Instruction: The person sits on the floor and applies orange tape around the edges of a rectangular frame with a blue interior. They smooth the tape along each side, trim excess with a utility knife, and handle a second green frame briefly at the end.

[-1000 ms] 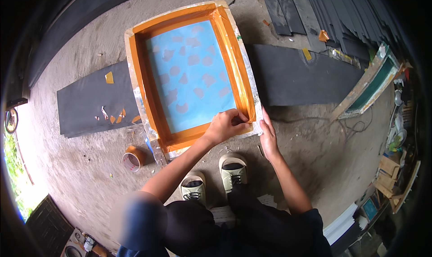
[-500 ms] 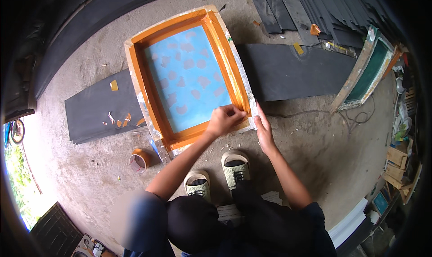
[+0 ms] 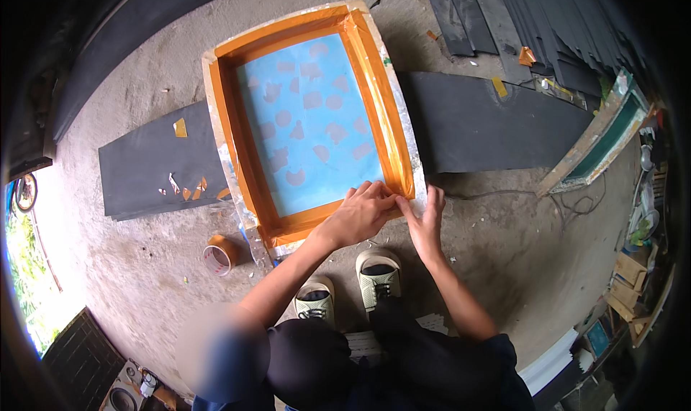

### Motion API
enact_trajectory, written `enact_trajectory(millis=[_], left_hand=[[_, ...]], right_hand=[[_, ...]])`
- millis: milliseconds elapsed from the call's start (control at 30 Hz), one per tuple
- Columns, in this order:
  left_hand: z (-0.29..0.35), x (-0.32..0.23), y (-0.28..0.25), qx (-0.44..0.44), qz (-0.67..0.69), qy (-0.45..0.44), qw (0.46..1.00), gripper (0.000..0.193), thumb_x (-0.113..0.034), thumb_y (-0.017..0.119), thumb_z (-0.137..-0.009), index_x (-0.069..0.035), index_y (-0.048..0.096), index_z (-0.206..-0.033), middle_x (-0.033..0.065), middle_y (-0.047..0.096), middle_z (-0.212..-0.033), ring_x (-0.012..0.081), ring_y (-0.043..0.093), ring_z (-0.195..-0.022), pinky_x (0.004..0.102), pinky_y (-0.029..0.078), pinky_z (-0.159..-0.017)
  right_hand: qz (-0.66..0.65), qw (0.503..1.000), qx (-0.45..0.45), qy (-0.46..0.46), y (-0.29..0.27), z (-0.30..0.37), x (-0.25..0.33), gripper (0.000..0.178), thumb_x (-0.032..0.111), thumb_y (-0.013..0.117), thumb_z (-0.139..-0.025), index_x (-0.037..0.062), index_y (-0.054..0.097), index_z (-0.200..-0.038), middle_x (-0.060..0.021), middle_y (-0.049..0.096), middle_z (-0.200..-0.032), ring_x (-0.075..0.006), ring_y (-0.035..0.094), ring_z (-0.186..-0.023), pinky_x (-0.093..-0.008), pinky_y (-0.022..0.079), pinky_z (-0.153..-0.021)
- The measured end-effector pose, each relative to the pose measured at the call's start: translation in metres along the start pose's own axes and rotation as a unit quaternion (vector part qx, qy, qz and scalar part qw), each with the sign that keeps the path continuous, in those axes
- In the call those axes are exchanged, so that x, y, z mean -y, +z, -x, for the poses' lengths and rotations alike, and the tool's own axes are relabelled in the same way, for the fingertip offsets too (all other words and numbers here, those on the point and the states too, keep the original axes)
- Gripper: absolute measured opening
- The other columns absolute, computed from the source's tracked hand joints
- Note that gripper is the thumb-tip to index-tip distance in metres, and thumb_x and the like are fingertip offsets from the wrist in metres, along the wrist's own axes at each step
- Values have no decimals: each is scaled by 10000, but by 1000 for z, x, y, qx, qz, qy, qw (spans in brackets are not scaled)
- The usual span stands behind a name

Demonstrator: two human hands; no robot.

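Observation:
A screen-printing frame (image 3: 220, 109) lies tilted on the floor in front of me. Shiny orange-brown tape (image 3: 385, 116) lines its inner sides, and its blue mesh (image 3: 302, 152) carries several greyish rounded and angular shapes. My left hand (image 3: 363, 213) is at the near right corner, its fingers bent and drawn together over the taped edge. What lies under those fingertips is hidden. Beside it, my right hand (image 3: 426, 224) has its thumb stretched toward the left fingertips and its other fingers raised apart from the thumb, just outside the corner.
A tape roll (image 3: 220, 254) stands left of the frame. Dark boards (image 3: 497, 123) extend under the frame on both sides, with tape scraps (image 3: 188, 192) on the left one. Another frame with green mesh (image 3: 599, 148) leans at right. My shoes (image 3: 379, 274) are close to the near edge.
My right hand has turned from lying flat along the frame's outer side, bringing its thumb to the left fingertips. My left hand has shifted slightly right, its back now more level over the corner.

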State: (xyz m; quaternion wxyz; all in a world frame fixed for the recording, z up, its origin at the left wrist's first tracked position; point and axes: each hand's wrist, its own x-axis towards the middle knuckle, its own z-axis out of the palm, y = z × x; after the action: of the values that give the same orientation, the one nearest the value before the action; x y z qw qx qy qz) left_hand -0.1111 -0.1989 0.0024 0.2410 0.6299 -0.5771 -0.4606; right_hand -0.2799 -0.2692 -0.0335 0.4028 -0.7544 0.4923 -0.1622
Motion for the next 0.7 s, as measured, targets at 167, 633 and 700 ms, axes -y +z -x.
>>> enact_trajectory(millis=[167, 633, 700], left_hand=[[5, 29, 0, -9, 133, 53, 990, 410, -159, 530, -910, -57, 498, -1305, 101, 503, -1254, 268, 455, -1168, 418, 379, -978], [-7, 9, -9, 27, -31, 41, 998, 513, -331, 614, -856, -105, 521, -1307, 65, 486, -1054, 226, 460, -1049, 419, 322, -905], [-9, 8, -11, 39, -54, 33, 997, 500, -359, 606, -858, -115, 543, -1290, 62, 489, -1044, 218, 461, -1048, 412, 332, -910]], right_hand=[[-127, 991, 14, 37, -7, 0, 9, 372, 171, 613, -904, 2, 479, -1207, -84, 417, -1094, -189, 455, -1025, -328, 404, -879], [-93, 993, 64, 42, -11, 0, -7, 407, 141, 487, -951, -19, 370, -1306, -167, 371, -1228, -284, 368, -1182, -399, 318, -998], [-86, 993, 68, 36, -11, 0, -10, 405, 153, 490, -953, -27, 374, -1298, -169, 375, -1219, -288, 377, -1164, -403, 318, -992]])
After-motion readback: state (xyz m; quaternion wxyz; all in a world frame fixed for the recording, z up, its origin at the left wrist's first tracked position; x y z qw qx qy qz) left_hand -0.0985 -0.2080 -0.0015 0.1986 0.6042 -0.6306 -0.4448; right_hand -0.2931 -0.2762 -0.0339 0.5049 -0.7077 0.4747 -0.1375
